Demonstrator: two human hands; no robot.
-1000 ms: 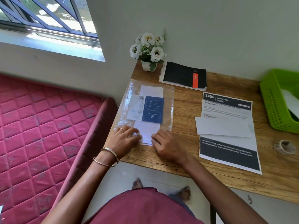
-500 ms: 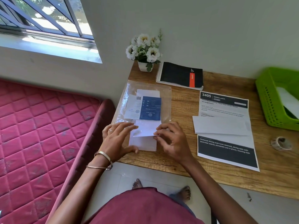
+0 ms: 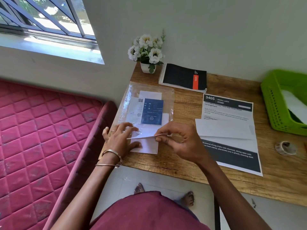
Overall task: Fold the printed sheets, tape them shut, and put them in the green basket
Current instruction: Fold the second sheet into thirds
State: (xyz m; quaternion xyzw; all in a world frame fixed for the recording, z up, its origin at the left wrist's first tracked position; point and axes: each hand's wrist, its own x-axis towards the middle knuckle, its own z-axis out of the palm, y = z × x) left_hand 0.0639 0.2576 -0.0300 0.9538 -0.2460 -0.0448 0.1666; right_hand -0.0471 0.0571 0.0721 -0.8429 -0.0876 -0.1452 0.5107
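Observation:
A white sheet (image 3: 147, 146) lies at the desk's near left edge, its top flap lifted. My right hand (image 3: 179, 141) pinches that flap between thumb and fingers. My left hand (image 3: 121, 138) presses flat on the sheet's left part, fingers spread. A clear plastic sleeve (image 3: 167, 97) with a blue printed card (image 3: 152, 112) lies just behind. To the right rests a printed sheet (image 3: 232, 156) headed 3405, with a folded white sheet (image 3: 224, 128) across it. The green basket (image 3: 272, 105) stands at the far right with white paper inside. A tape roll (image 3: 284, 147) lies before it.
A black spiral notebook (image 3: 179, 75) and a small pot of white flowers (image 3: 147, 50) stand at the back by the wall. A pink quilted mattress (image 3: 41, 138) fills the left side below the desk. A window is at upper left.
The right hand has lifted the sheet's flap up off the desk and shifted right. The left hand moved from beside it to pressing flat on the sheet.

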